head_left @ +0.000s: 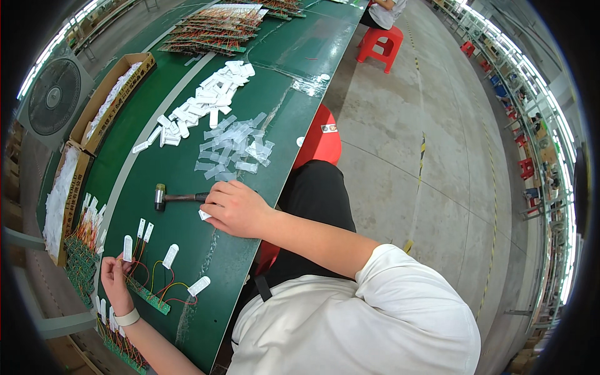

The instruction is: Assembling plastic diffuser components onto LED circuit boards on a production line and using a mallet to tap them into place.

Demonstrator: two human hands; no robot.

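My left hand (117, 280) is pinched at the lower end of a white rounded plastic case (127, 248), by its wires. Thin coloured wires join this case and several others, such as one white case (170, 256), to a narrow green circuit board (150, 296) on the table. My right hand (237, 208) is closed, with a small white plastic piece (204, 214) between thumb and fingers. Beyond my left hand lies a small hammer (160, 197), its handle reaching to my right hand's fingers, which cover its end.
Clear plastic pieces (234, 147) and white plastic cases (200, 103) lie heaped on the green table (294, 56). Wired boards (215, 28) are stacked at the far end. At left stand open cardboard boxes (112, 103) and a fan (55, 94). Red stools (380, 49) are at right.
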